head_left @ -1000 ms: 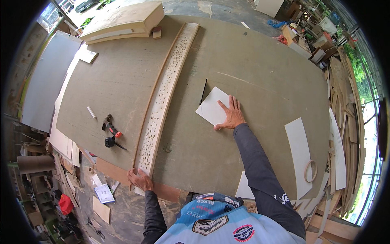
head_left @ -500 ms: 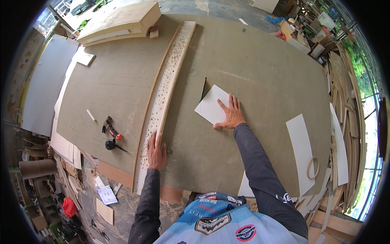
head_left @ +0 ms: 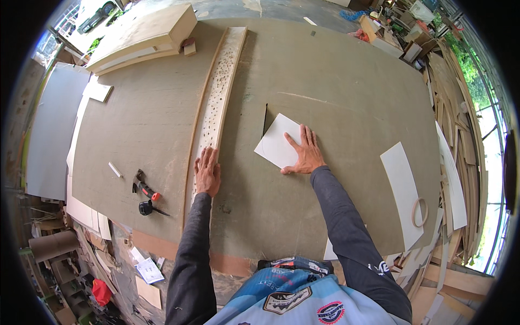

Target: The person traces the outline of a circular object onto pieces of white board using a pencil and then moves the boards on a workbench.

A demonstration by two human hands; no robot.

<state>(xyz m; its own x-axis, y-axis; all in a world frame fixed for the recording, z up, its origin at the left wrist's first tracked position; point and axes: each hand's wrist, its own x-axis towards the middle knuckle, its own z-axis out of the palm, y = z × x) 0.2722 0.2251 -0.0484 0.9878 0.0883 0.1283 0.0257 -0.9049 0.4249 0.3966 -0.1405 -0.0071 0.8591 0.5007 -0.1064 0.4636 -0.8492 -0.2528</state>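
Observation:
My left hand (head_left: 207,172) lies flat on a long white strip with many small specks or holes (head_left: 215,92), its fingers stretched along the surface. A thin brown edge runs down the strip's left side. To the right, my right hand (head_left: 306,151) rests with spread fingers on the corner of a white square sheet (head_left: 278,142). A faint curved line shows on that sheet. Just beyond its left side lies a thin black stick-like piece (head_left: 265,120). Both hands are open and grip nothing.
Left of the strip lie a hammer (head_left: 145,187), a black tape measure (head_left: 146,208) and a small white stick (head_left: 115,169) on the worktable (head_left: 346,76). A pale wooden box (head_left: 142,40) stands far left. White panels (head_left: 402,189) and a ring (head_left: 419,212) lie at right.
My left hand has slid farther up along the speckled strip, away from me. The right hand stays on the white sheet. The whole view has shifted slightly.

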